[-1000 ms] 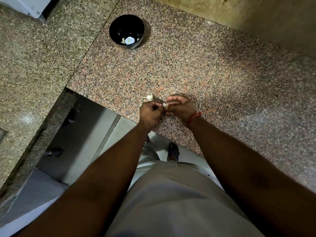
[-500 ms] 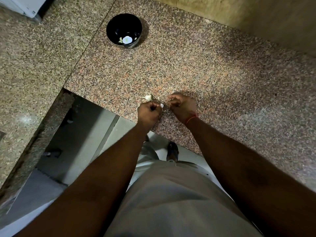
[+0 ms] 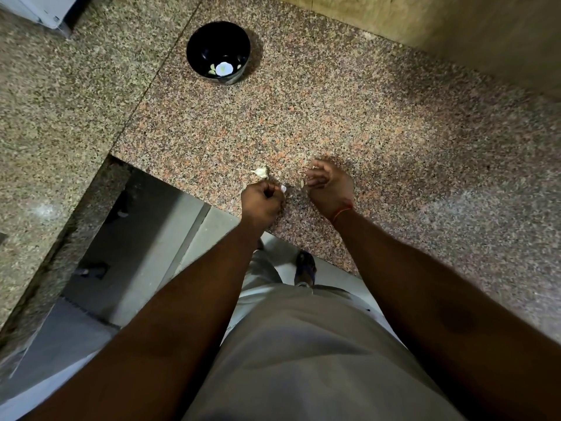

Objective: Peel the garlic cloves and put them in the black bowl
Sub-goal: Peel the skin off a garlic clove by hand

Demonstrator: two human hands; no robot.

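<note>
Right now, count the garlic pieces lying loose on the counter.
1: a garlic piece on the granite counter, just beyond the left hand. More may be hidden inside either hand's grip.

Glossy black bowl (image 3: 197,50) on polished speckled granite counter (image 3: 364,141)

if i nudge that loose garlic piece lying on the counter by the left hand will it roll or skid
The garlic piece looks small and papery, so probably very light, skidding easily on the polished granite counter. Its lumpy, pointed shape suggests it would wobble rather than roll straight.
</note>
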